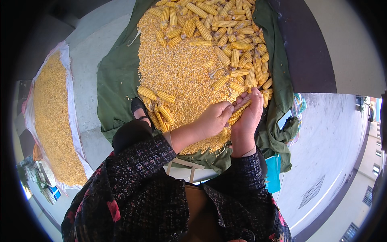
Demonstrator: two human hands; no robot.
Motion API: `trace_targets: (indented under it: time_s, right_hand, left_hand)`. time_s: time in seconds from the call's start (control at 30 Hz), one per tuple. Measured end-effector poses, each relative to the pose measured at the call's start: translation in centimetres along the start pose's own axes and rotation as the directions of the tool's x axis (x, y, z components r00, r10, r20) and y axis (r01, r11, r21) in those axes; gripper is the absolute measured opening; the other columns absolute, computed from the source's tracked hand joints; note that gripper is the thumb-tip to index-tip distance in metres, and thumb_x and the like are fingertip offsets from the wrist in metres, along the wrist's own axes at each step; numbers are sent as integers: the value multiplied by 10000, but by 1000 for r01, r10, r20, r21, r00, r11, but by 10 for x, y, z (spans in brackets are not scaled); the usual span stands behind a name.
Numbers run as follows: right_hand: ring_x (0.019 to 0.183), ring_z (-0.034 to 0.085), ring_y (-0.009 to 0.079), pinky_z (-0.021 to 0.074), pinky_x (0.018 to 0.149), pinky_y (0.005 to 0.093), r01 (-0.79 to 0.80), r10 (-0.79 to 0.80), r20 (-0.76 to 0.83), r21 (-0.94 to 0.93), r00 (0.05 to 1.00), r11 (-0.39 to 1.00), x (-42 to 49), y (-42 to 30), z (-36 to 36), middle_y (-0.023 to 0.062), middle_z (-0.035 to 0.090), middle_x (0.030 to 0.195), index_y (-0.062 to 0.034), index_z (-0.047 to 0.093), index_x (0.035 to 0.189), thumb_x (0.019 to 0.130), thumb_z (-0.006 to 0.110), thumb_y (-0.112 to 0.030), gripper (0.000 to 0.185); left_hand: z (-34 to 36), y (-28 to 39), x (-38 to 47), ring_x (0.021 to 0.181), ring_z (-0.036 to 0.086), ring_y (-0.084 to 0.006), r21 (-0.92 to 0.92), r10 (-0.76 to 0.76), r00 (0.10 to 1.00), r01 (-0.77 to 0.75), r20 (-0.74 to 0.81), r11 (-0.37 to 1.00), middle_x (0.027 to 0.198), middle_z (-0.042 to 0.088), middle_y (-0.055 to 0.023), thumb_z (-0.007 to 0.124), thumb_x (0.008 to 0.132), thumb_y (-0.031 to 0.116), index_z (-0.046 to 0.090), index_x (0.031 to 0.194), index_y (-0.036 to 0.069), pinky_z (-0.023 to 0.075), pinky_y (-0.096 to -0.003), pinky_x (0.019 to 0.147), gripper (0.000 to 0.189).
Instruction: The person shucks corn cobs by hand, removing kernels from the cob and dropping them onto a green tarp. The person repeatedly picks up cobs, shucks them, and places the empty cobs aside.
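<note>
An ear of yellow corn (241, 110) lies across my right hand (251, 115), which cups it from the right side with the fingers curled around. Part of the ear is stripped to pale bare cob, while rows of kernels stay on its lower side. My left hand (216, 116) is closed against the ear's left side, thumb pressed to the kernels; its fingertips are partly hidden. Beneath both hands spreads a bed of loose corn kernels (175, 71). Many whole ears (239, 45) are heaped beyond, and several more ears (163, 116) rest by my left shoe (138, 106).
Green cloth (113, 87) lies under the corn. A phone (284, 119) rests on its right fold, near a teal bag (273, 174). Part of a wooden stool (192, 165) shows below. At left, a pale sheet (71, 90) bears more kernels (53, 112).
</note>
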State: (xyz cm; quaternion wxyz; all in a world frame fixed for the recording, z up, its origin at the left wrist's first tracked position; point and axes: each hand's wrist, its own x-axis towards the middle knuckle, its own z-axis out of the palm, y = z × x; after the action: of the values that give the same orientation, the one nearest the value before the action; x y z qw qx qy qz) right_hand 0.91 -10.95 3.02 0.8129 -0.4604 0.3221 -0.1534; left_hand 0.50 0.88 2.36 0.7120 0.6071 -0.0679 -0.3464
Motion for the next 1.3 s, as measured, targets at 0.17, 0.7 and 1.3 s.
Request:
trace_targets:
  time_s: [0.17, 0.7, 1.3]
  right_hand:
    - [751, 538, 168, 457, 662, 292, 16, -18, 84, 29, 996, 999, -6, -2, -3, 79, 550, 872, -69, 485, 1191, 956, 464, -251, 298]
    - [733, 495, 80, 405, 645, 223, 123, -120, 78, -43, 990, 991, -9, 5, 0, 8, 544, 812, -79, 506, 1041, 937, 566, -110, 124]
    - [820, 564, 155, 462, 779, 296, 130, -117, 136, -91, 984, 987, -15, 4, -2, 71, 594, 909, -50, 530, 979, 1024, 412, -251, 237]
  left_hand:
    - [-6, -10, 2, 715, 538, -102, 55, 52, 999, -51, -14, 997, 759, 561, -39, 468, 1027, 287, 560, 974, -10, 485, -281, 677, 316]
    - [8, -20, 6, 750, 621, -347, 214, 202, 962, -161, -185, 963, 802, 633, -206, 413, 1019, 386, 614, 959, -13, 467, -399, 673, 451]
    - [9, -7, 17, 1034, 607, -210, -6, 218, 971, -219, -94, 976, 1096, 661, -132, 386, 1034, 401, 588, 1244, 36, 456, -320, 898, 467]
